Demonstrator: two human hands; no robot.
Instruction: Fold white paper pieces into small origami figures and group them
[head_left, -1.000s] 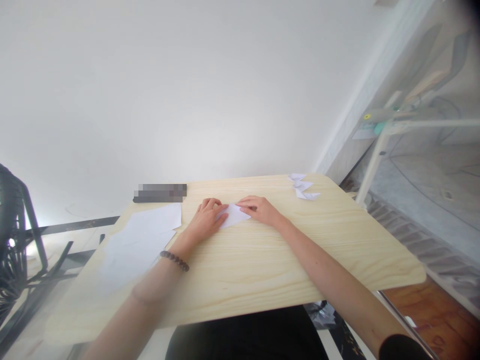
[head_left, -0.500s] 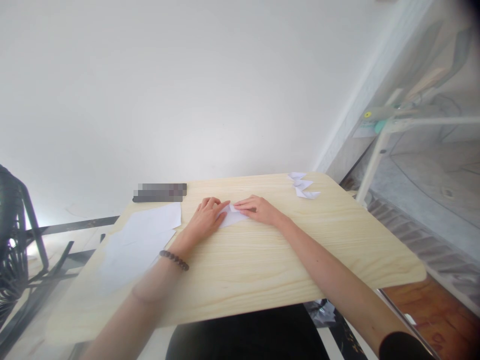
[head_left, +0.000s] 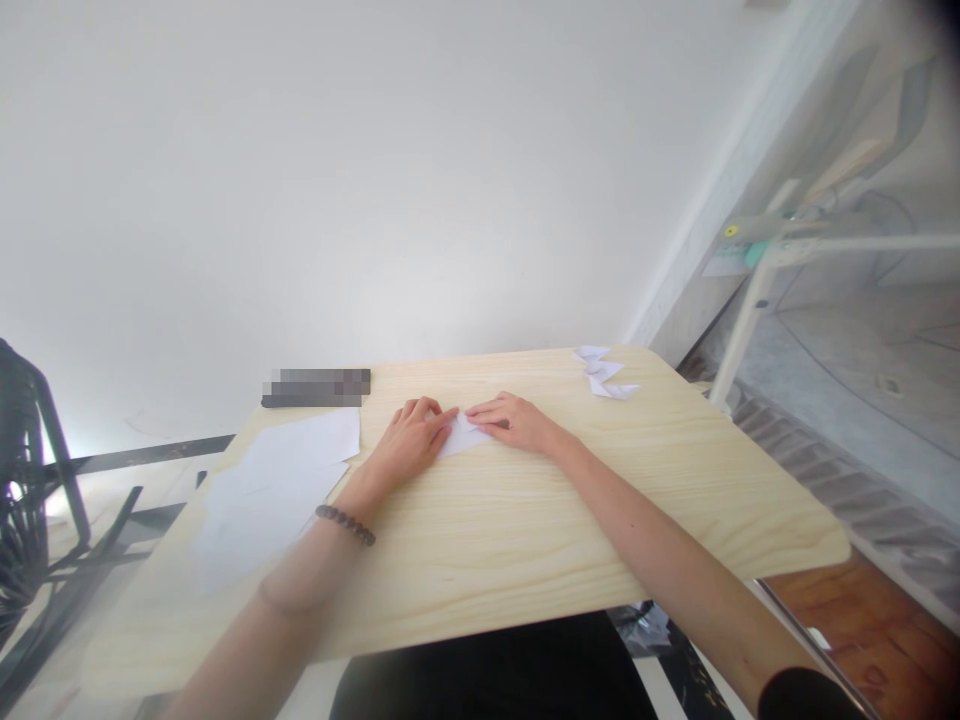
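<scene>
A small folded piece of white paper (head_left: 460,438) lies on the wooden table (head_left: 525,540) between my hands. My left hand (head_left: 414,435), a beaded bracelet at its wrist, is closed on the paper's left side, thumb and index finger pressing it. From the right, my right hand (head_left: 515,420) pinches the paper's folded corner, fingers together and pointing left. Parts of the paper are hidden under the fingers of both hands.
White paper sheets (head_left: 281,480) lie at the table's left. Behind them is a dark pixelated object (head_left: 315,390). Several folded paper pieces (head_left: 604,372) sit at the back right. A wall rises behind the table; a white metal frame (head_left: 746,325) stands to the right.
My right hand has slid slightly left, folding the paper's right corner over toward the middle. My left hand has stayed nearly in place, holding the paper.
</scene>
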